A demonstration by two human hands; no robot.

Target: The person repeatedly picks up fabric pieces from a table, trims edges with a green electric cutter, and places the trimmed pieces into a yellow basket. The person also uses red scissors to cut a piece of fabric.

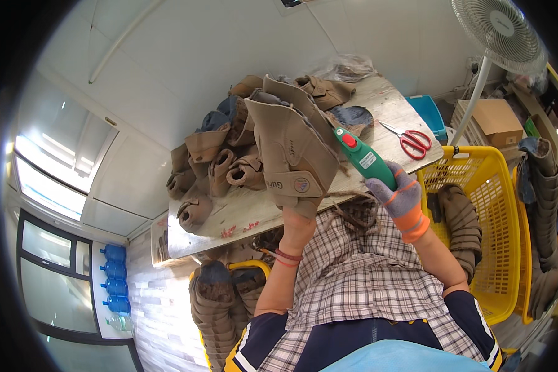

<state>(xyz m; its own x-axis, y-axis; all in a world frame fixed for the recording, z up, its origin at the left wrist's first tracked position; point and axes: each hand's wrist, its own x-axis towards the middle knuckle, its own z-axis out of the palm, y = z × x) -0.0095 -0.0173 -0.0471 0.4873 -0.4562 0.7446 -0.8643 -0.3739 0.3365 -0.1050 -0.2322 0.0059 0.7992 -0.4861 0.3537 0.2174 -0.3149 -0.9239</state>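
My left hand [298, 222] holds up a tan shoe upper [284, 139] by its lower end, above the table. Its fingers are hidden by the upper, which has a strap with a round badge and dark lining showing at the top. Wrapped round the rear of a green handheld power tool [366, 160] with a red button is my right hand [404, 201], in a grey and orange glove. The tool's front end is close against the right side of the upper; its tip is hidden. Red-handled scissors [414, 144] lie on the table nearby.
Several tan uppers [220, 170] are heaped on the worn table [390, 102]. At right stand a yellow basket [496, 232] holding stacked uppers, a white fan [499, 28] and a cardboard box [497, 121]. More stacked uppers [214, 310] sit low at left.
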